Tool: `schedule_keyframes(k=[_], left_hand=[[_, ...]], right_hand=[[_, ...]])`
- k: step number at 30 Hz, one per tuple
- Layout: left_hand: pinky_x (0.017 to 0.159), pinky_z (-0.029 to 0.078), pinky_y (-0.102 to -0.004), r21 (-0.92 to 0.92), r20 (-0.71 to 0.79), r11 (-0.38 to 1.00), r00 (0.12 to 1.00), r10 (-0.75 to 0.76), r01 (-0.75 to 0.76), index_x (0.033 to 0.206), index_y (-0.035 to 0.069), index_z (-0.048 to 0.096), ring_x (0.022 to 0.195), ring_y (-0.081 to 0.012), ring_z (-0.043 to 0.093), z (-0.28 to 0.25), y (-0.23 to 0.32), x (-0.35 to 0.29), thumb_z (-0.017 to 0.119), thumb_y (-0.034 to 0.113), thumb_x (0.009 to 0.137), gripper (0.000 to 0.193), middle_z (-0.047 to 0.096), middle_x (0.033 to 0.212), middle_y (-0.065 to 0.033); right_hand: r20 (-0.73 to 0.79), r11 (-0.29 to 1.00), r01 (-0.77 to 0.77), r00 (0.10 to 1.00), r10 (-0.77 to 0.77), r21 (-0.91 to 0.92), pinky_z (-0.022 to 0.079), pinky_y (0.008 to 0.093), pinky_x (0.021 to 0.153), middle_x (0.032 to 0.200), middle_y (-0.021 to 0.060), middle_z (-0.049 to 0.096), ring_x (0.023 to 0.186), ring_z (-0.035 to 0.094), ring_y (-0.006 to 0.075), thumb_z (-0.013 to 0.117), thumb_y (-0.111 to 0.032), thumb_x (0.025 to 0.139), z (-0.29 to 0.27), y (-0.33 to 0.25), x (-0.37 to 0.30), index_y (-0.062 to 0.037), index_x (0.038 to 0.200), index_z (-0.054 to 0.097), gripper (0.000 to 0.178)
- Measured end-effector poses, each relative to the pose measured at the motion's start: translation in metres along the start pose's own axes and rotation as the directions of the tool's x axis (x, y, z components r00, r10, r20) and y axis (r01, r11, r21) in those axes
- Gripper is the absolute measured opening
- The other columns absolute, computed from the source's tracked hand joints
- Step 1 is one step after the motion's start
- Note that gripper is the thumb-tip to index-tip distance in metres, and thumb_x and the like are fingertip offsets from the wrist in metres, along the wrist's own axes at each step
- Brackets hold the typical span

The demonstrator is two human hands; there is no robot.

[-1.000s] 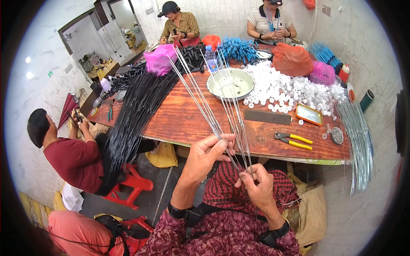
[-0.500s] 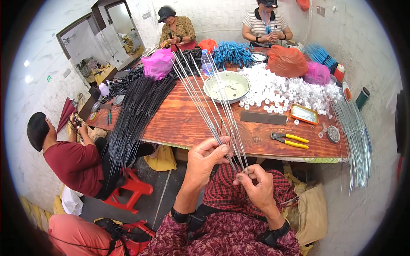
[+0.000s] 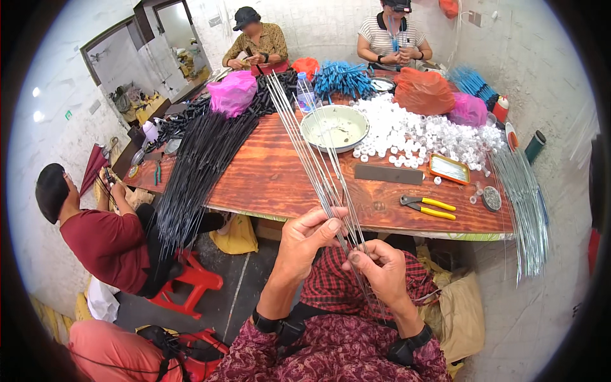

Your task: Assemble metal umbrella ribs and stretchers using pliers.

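Left hand (image 3: 310,237): is clamping a sheaf of thin wires (image 3: 318,181) between thumb and forefinger, serving as the upper grip.
Right hand (image 3: 382,267): is pinching lower down, thumb and forefinger together on some of the strands; how many is hard to tell, since the fingers are hiding them.
Thin wires: are leaning away from the body, their upper lengths spreading slightly and some crossing in front of the basin (image 3: 354,127).
Steady grip: is probably mattering most here; a light but firm left pinch should be keeping the sheaf together while the right fingers are parting strands without bending them.
Lower ends: are passing in front of the checked cloth (image 3: 328,280); holding them clear of its folds is likely avoiding snags.
Tabletop (image 3: 254,181): is bearing yellow-handled pliers (image 3: 414,202) and, farther back, white ring-shaped pieces (image 3: 398,124), all lying apart from both hands.
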State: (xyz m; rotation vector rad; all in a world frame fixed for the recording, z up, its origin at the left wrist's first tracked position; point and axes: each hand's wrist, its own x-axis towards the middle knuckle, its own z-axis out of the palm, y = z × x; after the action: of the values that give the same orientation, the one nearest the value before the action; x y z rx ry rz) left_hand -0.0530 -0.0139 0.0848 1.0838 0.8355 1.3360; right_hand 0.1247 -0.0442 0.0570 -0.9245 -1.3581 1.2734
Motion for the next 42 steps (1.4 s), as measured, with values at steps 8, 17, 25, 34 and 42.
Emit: schedule_keyframes(k=[8, 17, 25, 34, 42], left_hand=[[0.07, 0.058, -0.0247, -0.05, -0.014, 0.997, 0.998, -0.06, 0.059, 0.118, -0.007, 0.065, 0.082, -0.0137, 0.068, -0.003, -0.005, -0.001, 0.071, 0.011, 0.09, 0.034, 0.07, 0.092, -0.0105], [0.068, 0.055, -0.0239, -0.033, -0.101, 0.999, 0.995, -0.022, 0.019, 0.111, -0.005, 0.069, 0.078, -0.0119, 0.067, -0.007, -0.012, 0.003, 0.075, 0.008, 0.086, 0.029, 0.072, 0.089, -0.0078], [0.067, 0.056, -0.0242, -0.056, -0.126, 0.998, 0.992, -0.029, 0.022, 0.109, -0.004, 0.07, 0.079, -0.0126, 0.068, -0.008, -0.016, 0.006, 0.075, 0.008, 0.087, 0.026, 0.073, 0.09, -0.0088], [0.064, 0.058, -0.0232, -0.028, -0.17, 1.0, 0.985, -0.004, 0.0, 0.11, -0.004, 0.066, 0.081, -0.0163, 0.071, -0.011, -0.017, 0.012, 0.071, 0.007, 0.089, 0.025, 0.072, 0.096, -0.0124], [0.065, 0.057, -0.0226, -0.019, -0.152, 0.999, 0.988, 0.027, -0.03, 0.108, -0.002, 0.066, 0.079, -0.0131, 0.069, -0.004, -0.016, 0.011, 0.071, 0.008, 0.089, 0.022, 0.073, 0.097, -0.0105]], right_hand=[[0.003, 1.0, -0.02, 1.0, 0.02, -0.023, 0.04, 0.017, 0.052, 0.076, 0.0052, 0.074, 0.061, 0.058, -0.0001, 0.067, -0.013, 0.094, -0.001, 0.01, -0.002, 0.0005, 0.092, 0.065, 0.013], [-0.035, 0.992, -0.023, 0.999, 0.019, -0.12, 0.034, 0.0173, 0.045, 0.074, 0.0044, 0.073, 0.055, 0.052, -0.0024, 0.065, -0.01, 0.093, 0.001, 0.005, 0.001, -0.0002, 0.088, 0.064, 0.011], [-0.04, 0.995, -0.002, 0.999, -0.002, -0.102, 0.034, 0.0173, 0.049, 0.078, 0.0087, 0.074, 0.056, 0.049, -0.002, 0.062, -0.008, 0.095, 0.0, 0.004, 0.0, 0.0004, 0.089, 0.06, 0.011], [-0.048, 0.99, -0.02, 0.999, 0.013, -0.138, 0.047, 0.0189, 0.056, 0.079, 0.0086, 0.075, 0.067, 0.064, 0.0036, 0.065, -0.008, 0.093, -0.006, 0.014, -0.003, 0.0025, 0.092, 0.064, 0.011], [-0.05, 0.983, 0.013, 0.999, -0.022, -0.183, 0.05, 0.0203, 0.055, 0.078, 0.0092, 0.075, 0.063, 0.066, 0.0058, 0.065, -0.009, 0.093, -0.007, 0.019, -0.004, 0.0022, 0.09, 0.064, 0.012]])
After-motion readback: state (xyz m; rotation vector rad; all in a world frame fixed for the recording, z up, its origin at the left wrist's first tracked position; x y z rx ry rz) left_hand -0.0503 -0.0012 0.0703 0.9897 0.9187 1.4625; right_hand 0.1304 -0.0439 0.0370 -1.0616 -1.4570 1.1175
